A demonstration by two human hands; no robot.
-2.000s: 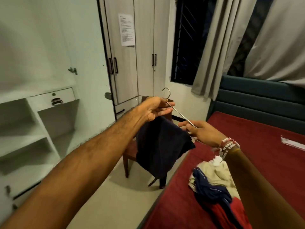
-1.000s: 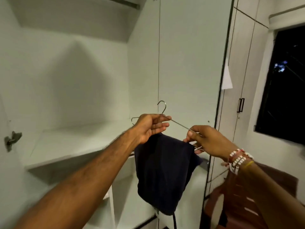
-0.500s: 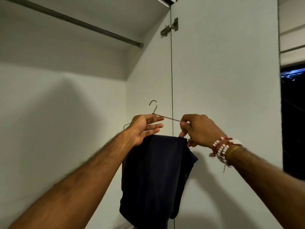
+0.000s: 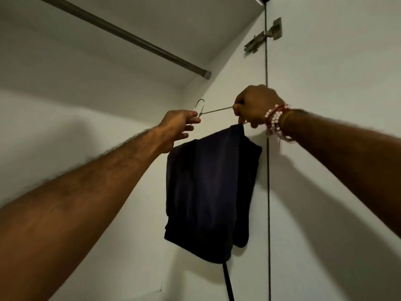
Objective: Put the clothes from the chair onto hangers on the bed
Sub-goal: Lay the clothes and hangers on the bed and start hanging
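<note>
A thin metal wire hanger (image 4: 213, 110) is held up inside an open white wardrobe, its hook pointing upward. A dark navy garment (image 4: 208, 192) hangs folded over the hanger's lower bar, with a dark cord dangling from its bottom edge. My left hand (image 4: 179, 126) pinches the hanger just below the hook. My right hand (image 4: 255, 105), with beaded bracelets on the wrist, grips the hanger's right shoulder. The chair and the bed are out of view.
A dark metal clothes rail (image 4: 130, 39) runs across the wardrobe's top, above and left of the hook. The open wardrobe door (image 4: 336, 148) with its hinge (image 4: 263, 38) stands at the right. The white back wall (image 4: 65, 105) is behind the garment.
The view swung from the bed and chair up into the wardrobe. Both hands have lifted the hanger with the garment higher, closer to the rail.
</note>
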